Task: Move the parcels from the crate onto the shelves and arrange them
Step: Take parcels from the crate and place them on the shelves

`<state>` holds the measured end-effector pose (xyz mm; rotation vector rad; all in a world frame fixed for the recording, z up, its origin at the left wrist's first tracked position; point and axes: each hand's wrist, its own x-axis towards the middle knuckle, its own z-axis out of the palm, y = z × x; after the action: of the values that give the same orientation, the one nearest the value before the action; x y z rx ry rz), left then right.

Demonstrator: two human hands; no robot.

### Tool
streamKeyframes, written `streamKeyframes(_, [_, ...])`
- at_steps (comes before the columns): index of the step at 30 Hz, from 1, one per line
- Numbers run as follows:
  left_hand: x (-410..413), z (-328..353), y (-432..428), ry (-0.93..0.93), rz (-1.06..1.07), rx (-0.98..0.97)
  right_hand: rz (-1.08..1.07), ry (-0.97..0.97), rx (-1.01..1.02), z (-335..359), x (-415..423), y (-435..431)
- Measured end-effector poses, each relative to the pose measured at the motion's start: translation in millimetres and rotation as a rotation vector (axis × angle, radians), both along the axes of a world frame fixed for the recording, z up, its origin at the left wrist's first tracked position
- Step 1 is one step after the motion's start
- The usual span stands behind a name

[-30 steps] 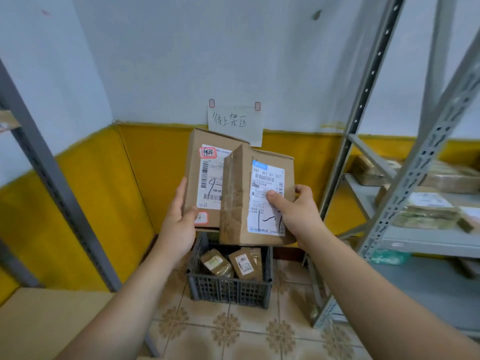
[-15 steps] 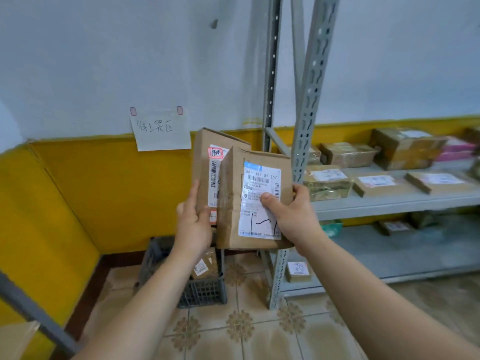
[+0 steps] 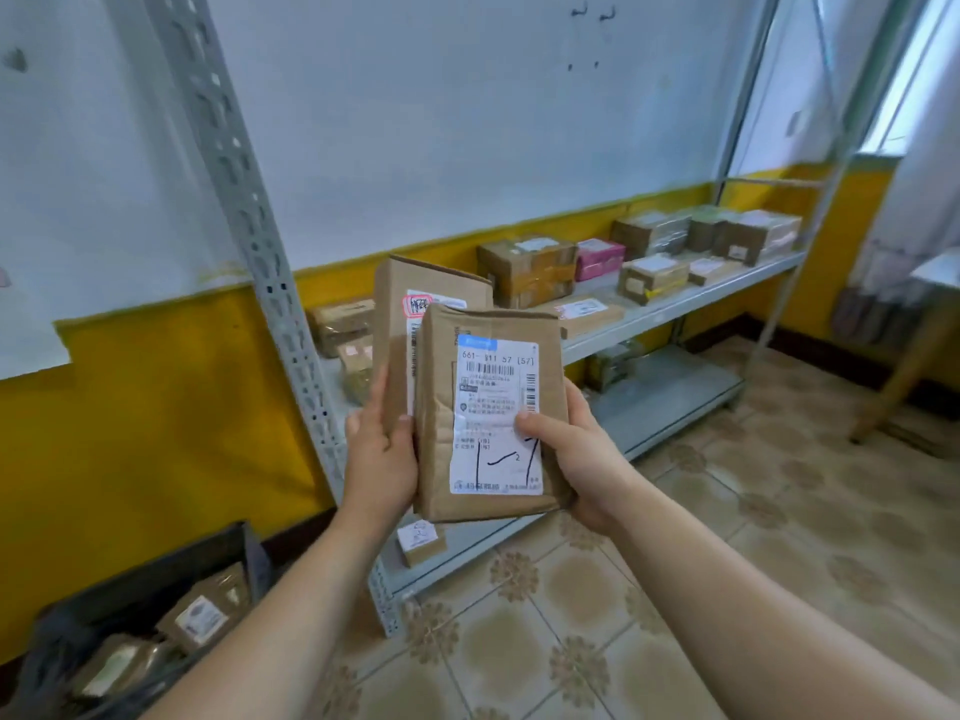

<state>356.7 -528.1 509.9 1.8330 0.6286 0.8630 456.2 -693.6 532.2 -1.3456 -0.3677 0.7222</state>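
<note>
I hold two brown cardboard parcels upright at mid-frame. My right hand grips the front parcel, thumb on its white shipping label. My left hand grips the rear parcel, which carries a red-framed sticker and is half hidden behind the front one. The dark plastic crate sits on the floor at lower left with several small parcels inside. The grey metal shelf runs behind the parcels to the right, loaded with several boxes.
A slotted grey upright post stands just left of my hands. One small box lies on the bottom shelf board. A pink box sits among the shelf parcels. A wooden table leg is at far right on the tiled floor.
The view has swung right: the crate slid to the lower left and the shelf now fills the background. Both hands keep the same hold on the two parcels.
</note>
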Motion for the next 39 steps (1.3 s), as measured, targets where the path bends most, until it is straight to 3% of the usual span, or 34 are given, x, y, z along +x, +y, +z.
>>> streamKeyframes(9, [117.6, -6.6, -9.5, 0.05, -0.169, -0.04, -0.495, -0.03, 0.043, -13.4, 103.7, -59.7])
streamKeyframes(16, [226.6, -11.9, 19.9, 0.012, -0.298, -0.236, -0.714, -0.096, -0.061, -8.2, 199.6, -58.2])
streamKeyframes(21, [294.4, -13.1, 16.5, 0.038, -0.44, -0.296, -0.803, -0.112, -0.106, -13.7, 245.3, -67.4])
streamKeyframes(28, [355.6, -15.3, -13.0, 0.045, -0.54, -0.219, -0.824, -0.107, -0.141, -21.1, 301.9, -103.9])
streamKeyframes(39, [457.6, -21.1, -100.9, 0.075, -0.453, -0.225, -0.727, -0.128, -0.148, -24.3, 428.9, -196.2])
